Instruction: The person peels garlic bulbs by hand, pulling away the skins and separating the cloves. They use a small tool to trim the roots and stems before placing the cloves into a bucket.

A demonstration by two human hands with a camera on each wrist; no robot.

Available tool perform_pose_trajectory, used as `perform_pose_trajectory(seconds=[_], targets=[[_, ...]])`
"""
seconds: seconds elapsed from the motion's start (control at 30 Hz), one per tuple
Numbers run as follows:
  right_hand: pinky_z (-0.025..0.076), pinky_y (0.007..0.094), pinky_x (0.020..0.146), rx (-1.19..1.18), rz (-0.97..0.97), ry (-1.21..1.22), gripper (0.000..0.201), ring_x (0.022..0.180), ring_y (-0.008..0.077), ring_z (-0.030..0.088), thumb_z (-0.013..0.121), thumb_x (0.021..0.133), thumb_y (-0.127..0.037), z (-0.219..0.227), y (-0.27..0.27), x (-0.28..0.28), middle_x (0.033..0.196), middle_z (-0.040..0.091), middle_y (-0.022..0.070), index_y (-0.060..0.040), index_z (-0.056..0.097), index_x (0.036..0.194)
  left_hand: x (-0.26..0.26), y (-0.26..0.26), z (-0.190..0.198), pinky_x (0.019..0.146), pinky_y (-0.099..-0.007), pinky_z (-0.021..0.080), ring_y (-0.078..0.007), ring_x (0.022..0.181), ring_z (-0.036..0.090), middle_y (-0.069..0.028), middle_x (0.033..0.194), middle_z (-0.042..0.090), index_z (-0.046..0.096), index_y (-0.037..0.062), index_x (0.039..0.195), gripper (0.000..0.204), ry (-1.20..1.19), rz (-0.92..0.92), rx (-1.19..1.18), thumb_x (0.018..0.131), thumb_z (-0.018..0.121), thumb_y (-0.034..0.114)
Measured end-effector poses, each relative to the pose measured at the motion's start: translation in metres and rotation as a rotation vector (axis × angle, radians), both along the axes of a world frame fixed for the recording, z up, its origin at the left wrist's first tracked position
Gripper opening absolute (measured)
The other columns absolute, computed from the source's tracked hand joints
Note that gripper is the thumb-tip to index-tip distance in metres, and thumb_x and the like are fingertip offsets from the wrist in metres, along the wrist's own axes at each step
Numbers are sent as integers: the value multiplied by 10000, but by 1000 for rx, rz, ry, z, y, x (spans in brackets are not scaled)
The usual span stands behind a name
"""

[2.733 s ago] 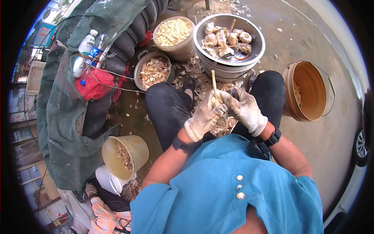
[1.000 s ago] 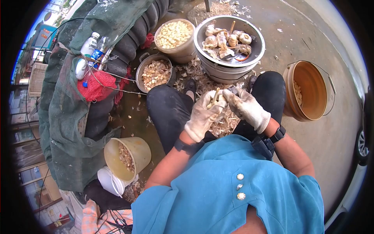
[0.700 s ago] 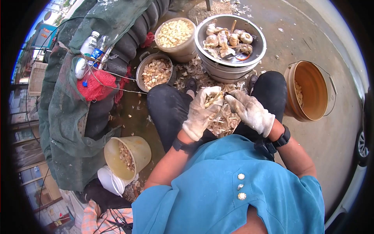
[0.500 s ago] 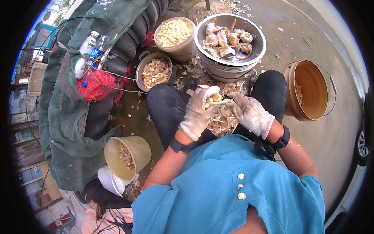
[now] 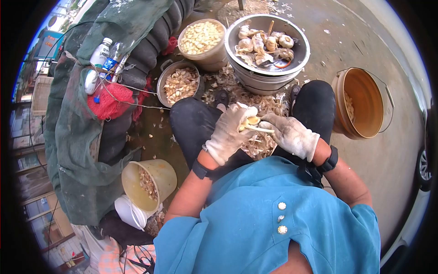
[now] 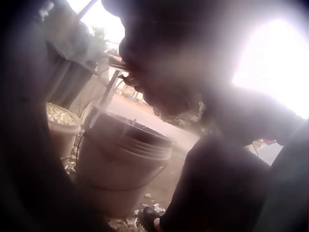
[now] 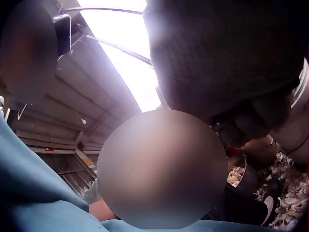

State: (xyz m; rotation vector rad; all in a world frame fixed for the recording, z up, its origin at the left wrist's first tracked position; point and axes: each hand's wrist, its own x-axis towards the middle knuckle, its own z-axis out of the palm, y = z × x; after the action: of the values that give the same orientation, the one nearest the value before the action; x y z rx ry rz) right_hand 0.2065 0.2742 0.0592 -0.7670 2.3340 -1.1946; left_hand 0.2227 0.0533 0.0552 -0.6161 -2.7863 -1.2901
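My gloved left hand (image 5: 228, 133) grips a partly peeled garlic bulb (image 5: 249, 122) in the head view, with pale cloves showing and its stem (image 5: 261, 129) slanting right. From the right, my gloved right hand (image 5: 292, 136) meets the bulb, its curled fingertips pinching at the garlic beside the stem. Whether a small tool is also in those fingers cannot be told. In the right wrist view the right hand (image 7: 231, 63) is dark, with curled fingers. The left wrist view is too dark and blurred to make out the garlic.
A metal bowl (image 5: 302, 61) of garlic bulbs rests on a bucket ahead. Left of it stand a tub (image 5: 211, 60) of peeled cloves and a pot (image 5: 160, 93) of skins and cloves. An orange bucket (image 5: 372, 109) is at right, a yellowish bucket (image 5: 166, 179) at lower left.
The stem, upright at first, now slants right. Both hands turned the bulb between them, and more pale clove shows. Lately the left hand has shifted slightly left.
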Motion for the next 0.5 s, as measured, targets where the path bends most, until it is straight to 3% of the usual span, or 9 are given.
perform_pose_trajectory(seconds=[0.13,0.2,0.23,0.3,0.4,0.5], targets=[[507,439,795,8,24,-117,272,918,383,626,484,973,-199,22,0,-5,950,649,209,-57,575,1187,2,-3,-2,782,-343,498,-267,920,613,-100,1026,594,582,61,1160,441,-89,-23,140,743,728,54],[510,432,790,20,-23,-191,289,914,383,626,491,987,-248,20,-2,-6,947,651,210,-57,588,1181,6,-1,-6,776,-293,495,-186,890,607,-63,1018,601,569,31,1174,415,-441,25,628,787,715,67],[510,432,790,19,-24,-191,289,914,383,626,491,987,-248,15,-2,-6,947,651,210,-57,588,1181,8,-2,-5,776,-293,495,-186,890,607,-63,1018,601,569,31,1174,415,-442,24,627,787,715,67],[509,430,789,-29,16,-113,311,911,386,628,498,992,-289,6,0,-7,954,654,214,-52,599,1166,12,-3,-3,734,-246,486,-120,839,584,-41,997,605,558,5,1186,406,-824,99,1023,826,707,118],[509,426,793,66,-46,-241,311,912,381,631,493,995,-291,9,0,-7,954,656,212,-52,601,1162,16,-3,-5,689,-219,471,-107,802,575,-57,1008,622,549,-6,1199,425,-829,95,1130,840,699,165],[510,417,791,151,20,-144,293,900,370,637,487,996,-267,1,2,-5,947,660,202,-52,604,1156,18,-14,-19,657,-206,461,-99,804,584,-69,1052,638,533,-28,1230,477,-909,5,1187,863,684,236]])
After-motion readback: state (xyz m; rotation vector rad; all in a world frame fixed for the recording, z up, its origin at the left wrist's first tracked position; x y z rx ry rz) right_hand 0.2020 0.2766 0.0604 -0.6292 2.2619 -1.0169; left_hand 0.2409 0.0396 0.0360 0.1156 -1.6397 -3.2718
